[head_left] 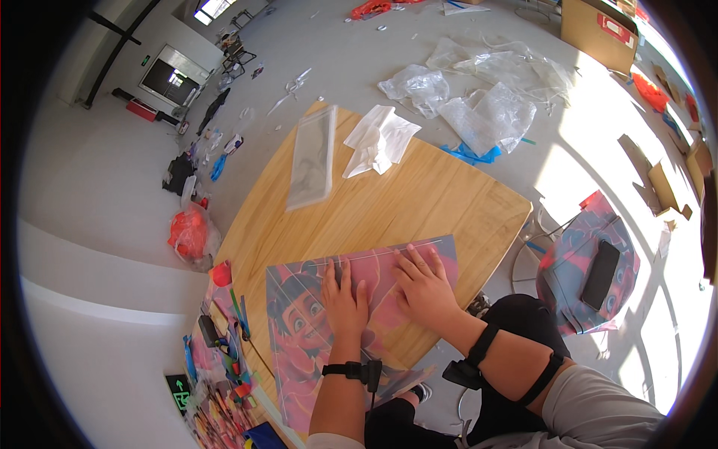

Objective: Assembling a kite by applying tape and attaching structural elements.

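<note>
A printed poster (307, 382) of a cartoon face in pinks and dark blues lies on the near part of the wooden table (396, 213). Pale straight lines, like creases, run along its far edge and across its left side. My left hand (345, 299) rests on the middle of the sheet, fingers stretched forward. Pressed flat near the far right corner is my right hand (426, 290), with its fingers spread. Neither hand grips anything. My left forearm covers part of the picture, and the sheet's near right edge hangs over the table edge.
On the table's far part lie a clear plastic sleeve (313, 161) and crumpled white paper (379, 142). A phone (600, 274) rests on a poster-covered stool at right. Plastic wrap (490, 116) and a cardboard box (598, 34) are on the floor. Coloured supplies (224, 374) crowd the left.
</note>
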The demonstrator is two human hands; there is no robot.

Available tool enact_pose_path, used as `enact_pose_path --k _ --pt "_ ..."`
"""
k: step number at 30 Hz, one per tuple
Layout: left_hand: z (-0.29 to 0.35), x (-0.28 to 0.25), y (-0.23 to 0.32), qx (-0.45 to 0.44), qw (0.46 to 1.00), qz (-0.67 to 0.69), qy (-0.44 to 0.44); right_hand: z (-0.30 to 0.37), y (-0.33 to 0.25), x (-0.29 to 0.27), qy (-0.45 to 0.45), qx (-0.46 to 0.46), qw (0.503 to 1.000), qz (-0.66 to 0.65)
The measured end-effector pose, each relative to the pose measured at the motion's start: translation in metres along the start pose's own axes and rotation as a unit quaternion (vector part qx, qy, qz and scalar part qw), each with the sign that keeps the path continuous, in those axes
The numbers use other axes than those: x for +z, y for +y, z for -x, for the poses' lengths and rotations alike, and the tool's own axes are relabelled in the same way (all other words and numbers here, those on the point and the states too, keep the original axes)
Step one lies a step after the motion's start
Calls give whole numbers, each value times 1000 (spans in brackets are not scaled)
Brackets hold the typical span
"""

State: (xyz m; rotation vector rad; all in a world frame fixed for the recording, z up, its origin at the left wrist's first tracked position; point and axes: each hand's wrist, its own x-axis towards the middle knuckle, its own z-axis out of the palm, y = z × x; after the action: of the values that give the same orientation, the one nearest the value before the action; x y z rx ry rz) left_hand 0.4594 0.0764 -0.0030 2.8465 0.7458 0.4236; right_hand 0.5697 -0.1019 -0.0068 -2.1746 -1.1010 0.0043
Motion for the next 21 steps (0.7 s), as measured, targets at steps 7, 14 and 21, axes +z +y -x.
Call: enact_pose_path --k 7,14,21 --pt "0 1 -1 2 1000 -8 -2 -1 -1 -2 5 3 1000 4" --pt "-1 2 -3 7 1000 -10 0 -1 -2 -3 12 4 1000 2" --pt "0 0 -1 10 1000 -9 6 0 -2 -2 22 3 1000 2"
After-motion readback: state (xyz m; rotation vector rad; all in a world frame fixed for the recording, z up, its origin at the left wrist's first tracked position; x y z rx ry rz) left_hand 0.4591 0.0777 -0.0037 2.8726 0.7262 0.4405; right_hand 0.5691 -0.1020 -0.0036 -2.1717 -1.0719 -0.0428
